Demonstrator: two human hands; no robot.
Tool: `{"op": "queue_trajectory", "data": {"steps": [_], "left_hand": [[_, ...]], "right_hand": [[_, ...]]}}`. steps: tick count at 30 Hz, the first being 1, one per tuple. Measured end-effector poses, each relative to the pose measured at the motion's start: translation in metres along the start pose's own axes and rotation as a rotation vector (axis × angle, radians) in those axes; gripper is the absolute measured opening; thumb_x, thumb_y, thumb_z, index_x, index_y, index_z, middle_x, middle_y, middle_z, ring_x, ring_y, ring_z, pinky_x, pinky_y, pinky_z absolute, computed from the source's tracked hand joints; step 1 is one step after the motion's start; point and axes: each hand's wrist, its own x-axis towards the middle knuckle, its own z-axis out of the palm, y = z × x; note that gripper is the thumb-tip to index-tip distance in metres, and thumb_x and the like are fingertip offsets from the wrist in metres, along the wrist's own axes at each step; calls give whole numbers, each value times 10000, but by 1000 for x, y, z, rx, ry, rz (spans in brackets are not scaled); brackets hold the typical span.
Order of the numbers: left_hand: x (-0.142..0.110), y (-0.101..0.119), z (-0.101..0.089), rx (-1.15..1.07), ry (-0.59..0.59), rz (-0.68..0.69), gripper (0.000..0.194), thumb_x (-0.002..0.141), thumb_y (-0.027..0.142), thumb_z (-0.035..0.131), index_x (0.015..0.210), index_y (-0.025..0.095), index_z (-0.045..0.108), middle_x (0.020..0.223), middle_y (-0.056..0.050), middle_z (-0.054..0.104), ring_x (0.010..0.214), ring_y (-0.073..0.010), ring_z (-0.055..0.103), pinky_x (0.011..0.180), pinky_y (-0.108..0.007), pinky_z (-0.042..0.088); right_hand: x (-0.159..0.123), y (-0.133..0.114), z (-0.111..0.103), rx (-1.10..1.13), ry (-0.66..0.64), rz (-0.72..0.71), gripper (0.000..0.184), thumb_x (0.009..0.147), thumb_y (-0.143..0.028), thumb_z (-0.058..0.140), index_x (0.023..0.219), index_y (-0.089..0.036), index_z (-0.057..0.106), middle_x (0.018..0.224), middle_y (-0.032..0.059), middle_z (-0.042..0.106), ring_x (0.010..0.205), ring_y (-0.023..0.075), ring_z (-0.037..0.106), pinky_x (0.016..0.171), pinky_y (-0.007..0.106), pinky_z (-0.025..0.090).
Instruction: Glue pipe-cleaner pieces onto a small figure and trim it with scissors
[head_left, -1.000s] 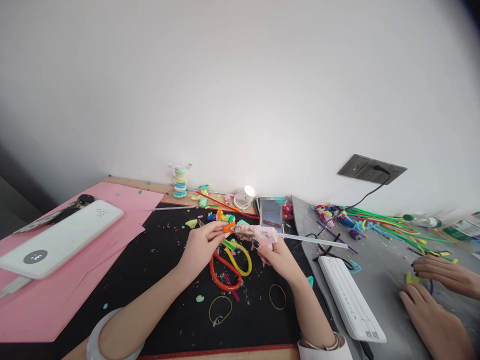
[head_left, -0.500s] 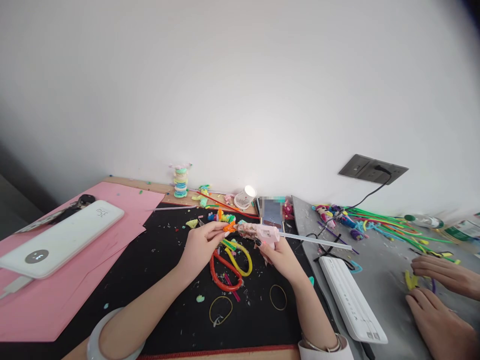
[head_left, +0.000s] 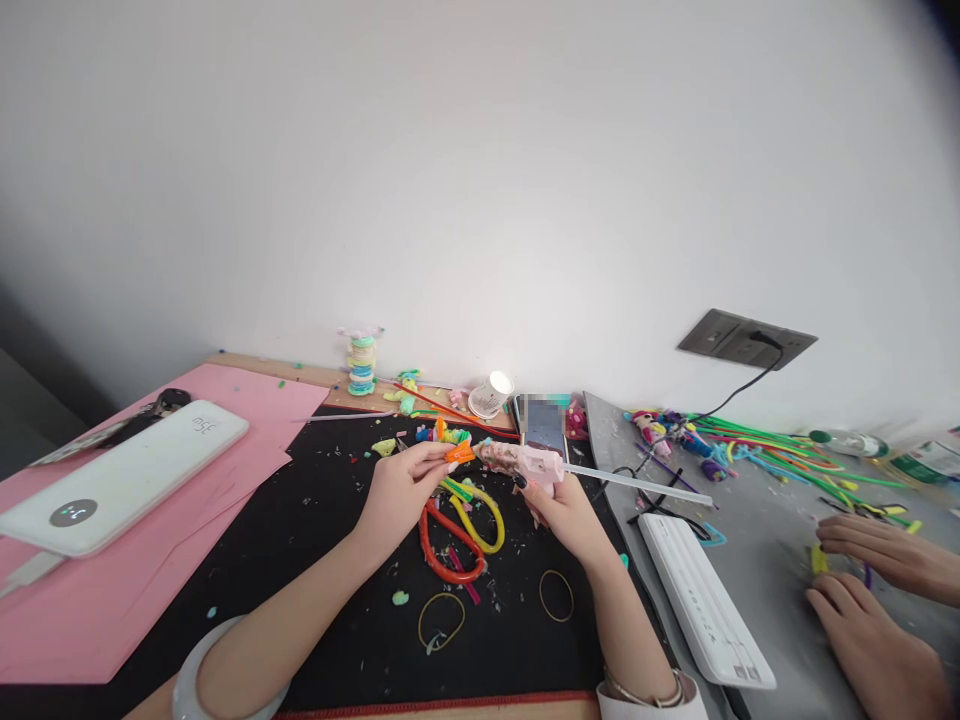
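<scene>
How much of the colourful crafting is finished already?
The striped stack by the wall looks done. In progress: the left hand pinches an orange piece near the tip of the glue gun that the right hand holds. Seemingly left: the red strip, lying loose. I can't tell the total.

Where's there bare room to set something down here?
Mostly bare: the black mat nearer you than the thin tan rubber bands, and the pink paper sheet nearer you than the white oblong power bank. It's crowded around the red and yellow looped handles, and along the white wall by the striped cylindrical stack and white paper cup.
</scene>
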Motion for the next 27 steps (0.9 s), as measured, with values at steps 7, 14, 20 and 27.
{"op": "queue_trajectory", "data": {"steps": [7, 14, 20, 27], "left_hand": [[0, -3, 1, 22, -2, 25, 233, 754, 286, 595, 955, 187, 656, 1003, -53, 717, 930, -227, 672, 888, -348, 524], [-1, 2, 1, 73, -26, 58, 241, 757, 273, 584, 967, 180, 656, 988, -54, 721, 921, -220, 675, 871, -331, 527], [-2, 4, 1, 95, -22, 70, 229, 752, 272, 579, 949, 190, 662, 982, -44, 722, 907, -219, 680, 853, -336, 535], [-1, 3, 1, 91, -21, 74, 233, 759, 275, 577, 959, 190, 659, 982, -43, 722, 906, -217, 680, 856, -328, 534]], "right_hand": [[-2, 2, 2, 51, -49, -9, 285, 815, -370, 532, 995, -159, 595, 539, -36, 445, 475, 104, 372, 451, 222, 315], [-2, -5, 6, 31, -85, -61, 287, 808, -400, 536, 967, -189, 648, 555, 2, 543, 584, 167, 499, 528, 257, 396], [-2, -8, 7, 8, -91, -61, 284, 817, -390, 525, 975, -189, 650, 561, 4, 549, 618, 178, 518, 543, 261, 404], [-2, -10, 6, 15, -70, -84, 304, 820, -396, 527, 1019, -196, 640, 570, 9, 548, 610, 180, 520, 538, 267, 410]]}}
